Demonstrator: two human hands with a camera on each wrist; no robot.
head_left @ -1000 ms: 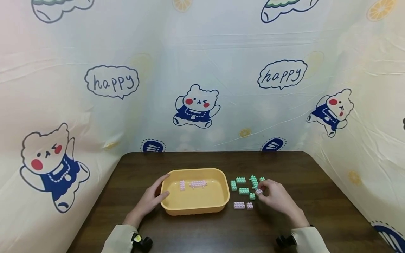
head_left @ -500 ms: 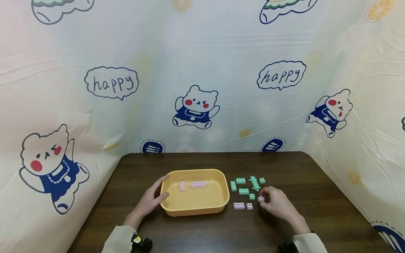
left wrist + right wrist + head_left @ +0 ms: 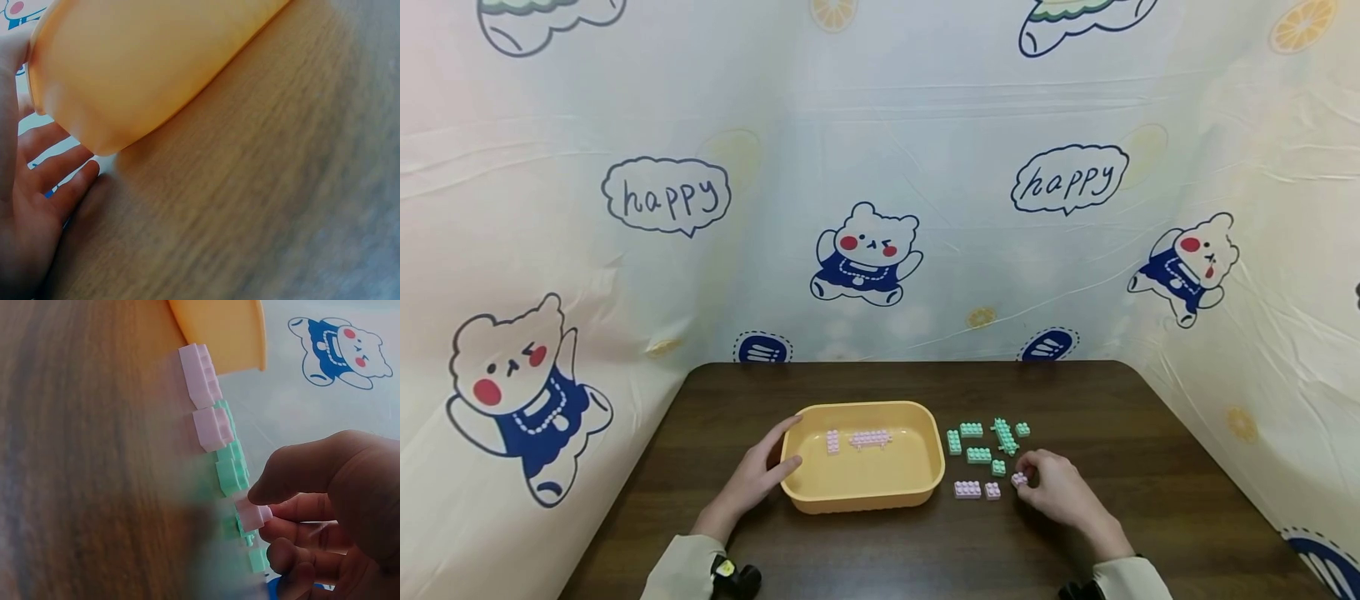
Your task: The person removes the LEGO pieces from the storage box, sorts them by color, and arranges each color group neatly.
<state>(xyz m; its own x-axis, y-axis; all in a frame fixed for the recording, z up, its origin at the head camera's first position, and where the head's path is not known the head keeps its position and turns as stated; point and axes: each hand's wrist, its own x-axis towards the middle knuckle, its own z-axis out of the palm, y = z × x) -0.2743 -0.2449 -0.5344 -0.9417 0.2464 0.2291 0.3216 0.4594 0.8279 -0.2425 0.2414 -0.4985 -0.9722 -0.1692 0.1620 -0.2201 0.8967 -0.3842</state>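
My left hand (image 3: 758, 472) holds the left side of a yellow tray (image 3: 865, 503), its thumb over the rim; the left wrist view shows its fingers behind the tray's outer wall (image 3: 150, 69). Inside the tray lie a small pink building block (image 3: 832, 442) and a longer pink block piece (image 3: 870, 437). My right hand (image 3: 1063, 492) pinches a small pink building block (image 3: 251, 514) between thumb and fingers, low at the table. Left of that hand lie a pink block (image 3: 967, 490) and a smaller pink block (image 3: 992, 491).
Several green blocks lie right of the tray, among them a green block (image 3: 979, 456), a long green piece (image 3: 1004, 436) and a small green block (image 3: 1022, 429). All stand on a dark wooden table (image 3: 880, 554). A printed curtain (image 3: 970, 267) hangs behind it.
My right hand has drawn the pinched pink block nearer to me, away from the green blocks, level with the loose pink ones. The left hand and the tray have stayed put.
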